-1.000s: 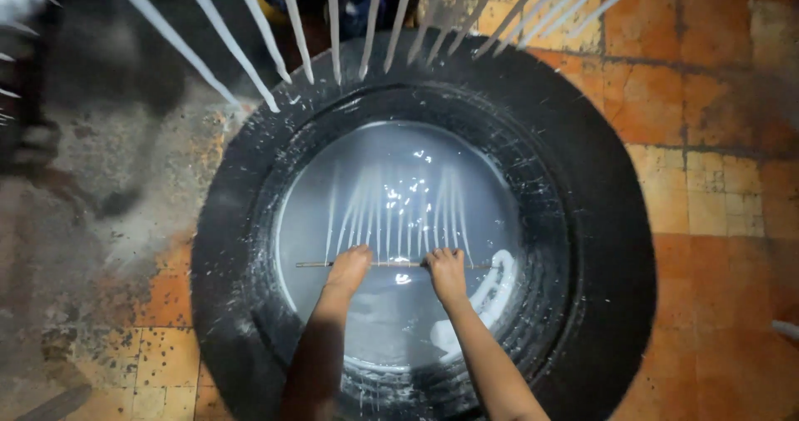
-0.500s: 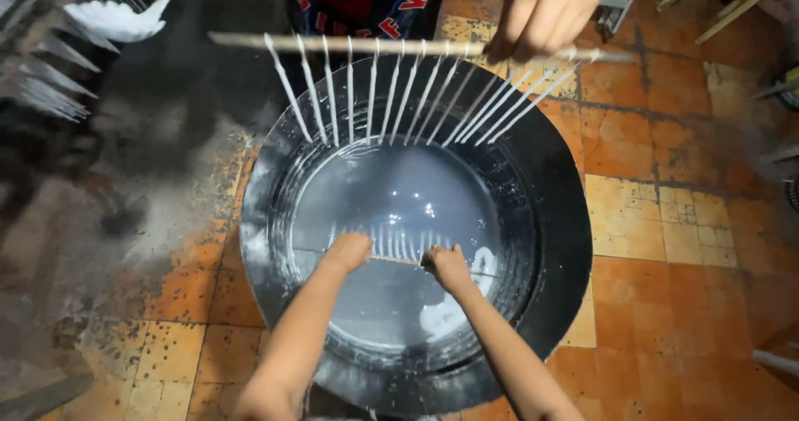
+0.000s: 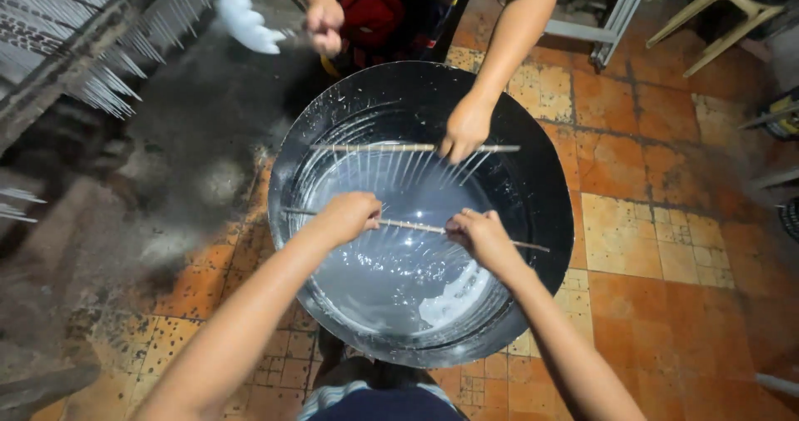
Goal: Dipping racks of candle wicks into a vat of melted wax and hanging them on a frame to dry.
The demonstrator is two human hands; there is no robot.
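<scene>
The stick (image 3: 416, 225) is lying across the middle of the drum (image 3: 549, 213), just over the pale liquid (image 3: 374, 279), with a row of thin white tapers (image 3: 399, 242) hanging from it into the liquid. The left hand (image 3: 349, 215) is closing around the stick left of centre and the right hand (image 3: 476, 231) is pinching it right of centre, both clamped on it. It looks light and thin, likely to bow if held at one point, so gripping either side of the row is keeping it level; the tapers look soft and easily marked, and wet coating would be slippery. Across the drum, another person's hand (image 3: 464, 130) is holding a second stick (image 3: 412, 147) with its own tapers dipping in, while that person's other hand (image 3: 323, 23) is gripping something white. The drum is standing on a worn orange tile floor (image 3: 649, 221), spattered white on the left. A rack (image 3: 91, 47) of hanging tapers is filling the upper left; pale chair legs (image 3: 716, 13) are showing upper right.
</scene>
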